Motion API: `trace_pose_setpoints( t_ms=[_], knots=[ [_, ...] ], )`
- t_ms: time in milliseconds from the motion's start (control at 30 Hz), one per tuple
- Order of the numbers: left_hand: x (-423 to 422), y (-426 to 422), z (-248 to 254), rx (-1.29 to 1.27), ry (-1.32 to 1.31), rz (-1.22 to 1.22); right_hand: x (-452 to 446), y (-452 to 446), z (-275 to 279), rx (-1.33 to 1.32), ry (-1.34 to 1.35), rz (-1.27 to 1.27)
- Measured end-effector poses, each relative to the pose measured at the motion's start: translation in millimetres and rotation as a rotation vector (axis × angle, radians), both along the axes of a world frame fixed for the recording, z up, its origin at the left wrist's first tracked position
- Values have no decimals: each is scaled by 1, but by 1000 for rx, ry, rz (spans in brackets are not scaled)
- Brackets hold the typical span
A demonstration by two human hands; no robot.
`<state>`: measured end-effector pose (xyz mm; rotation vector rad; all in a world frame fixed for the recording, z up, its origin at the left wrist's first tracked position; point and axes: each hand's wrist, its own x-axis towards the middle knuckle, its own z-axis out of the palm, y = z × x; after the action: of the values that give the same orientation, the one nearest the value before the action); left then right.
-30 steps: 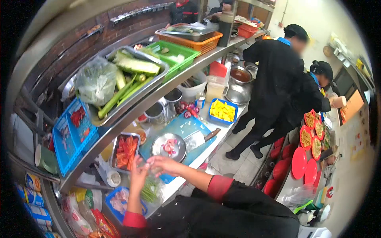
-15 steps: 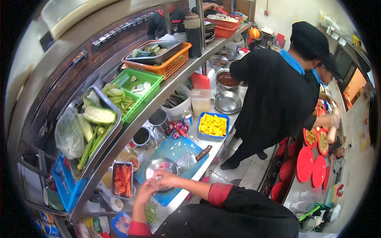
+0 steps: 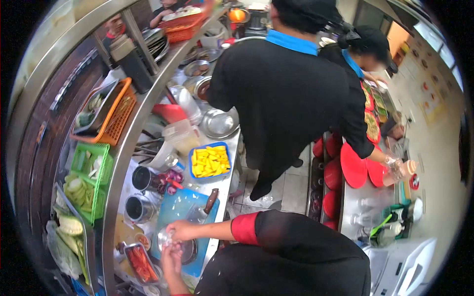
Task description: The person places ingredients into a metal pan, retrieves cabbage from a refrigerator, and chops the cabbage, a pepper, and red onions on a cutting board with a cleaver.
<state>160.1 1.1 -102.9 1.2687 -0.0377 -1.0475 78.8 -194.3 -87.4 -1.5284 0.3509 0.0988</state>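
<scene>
Both of my hands are close together over a shiny metal bowl [image 3: 189, 252] on a blue cutting board [image 3: 202, 268]. The fingers of my right hand [image 3: 180, 230] curl inward above the bowl. Just below it, my left hand [image 3: 171, 257] has its fingers bent and pressed together. What either hand holds, if anything, is too small and blurred to make out. Beyond the bowl lies a cleaver with a brown handle [image 3: 211, 201]. A metal tray of red strips [image 3: 141, 264] stands left of my left hand.
A blue container of yellow chunks [image 3: 211, 161] and a metal plate [image 3: 219, 123] stand farther along the counter. Steel pots [image 3: 138, 208] line its left side, beneath a shelf with a green basket [image 3: 91, 163]. A co-worker in black [image 3: 291, 93] stands ahead, near red plates [image 3: 353, 165].
My view has swung right, shifting the counter leftward. My hands stay over the bowl, now slightly apart. The co-worker ahead appears closer, an arm reaching to a bottle near the red plates.
</scene>
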Motion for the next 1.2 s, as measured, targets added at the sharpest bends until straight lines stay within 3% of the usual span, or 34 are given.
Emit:
trace_pose_setpoints(
  t_ms=[133,167,267,367,533,633,733,800,867,933,1000,1067,1133,1200],
  knots=[
    [-1,-15,4,3,13,51,-3,9,21,-186,-240,-135],
    [2,-16,4,2,-16,13,-11,4,28,-10,-140,-79],
    [10,-19,11,-47,-98,-81,10,8,-13,-141,-324,-247],
    [14,-26,17,-53,-161,-44,-4,0,10,-167,-301,-253],
    [21,-50,27,-169,-235,-330,-30,-12,35,-255,-273,-331],
    [-5,-74,55,-57,-445,-335,-32,-22,32,-374,-549,-446],
    [0,-86,57,-102,-462,-391,-45,-21,39,-467,-491,-425],
    [0,-90,47,-144,-481,-365,-54,-17,50,-425,-476,-397],
    [11,-86,32,-69,-563,-321,-65,-4,64,-186,-273,-413],
    [7,-78,30,-43,-573,-314,-58,7,50,-205,-279,-460],
    [7,-66,24,-76,-619,-324,-40,11,20,-661,-448,-512],
    [-16,-54,42,-6,-588,-261,-45,29,25,-661,-454,-536],
    [-36,-43,60,-134,-57,-113,-44,40,25,-630,-401,-486],
    [-20,-39,39,-109,-31,-21,-46,44,26,-623,-375,-374]
  ],
)
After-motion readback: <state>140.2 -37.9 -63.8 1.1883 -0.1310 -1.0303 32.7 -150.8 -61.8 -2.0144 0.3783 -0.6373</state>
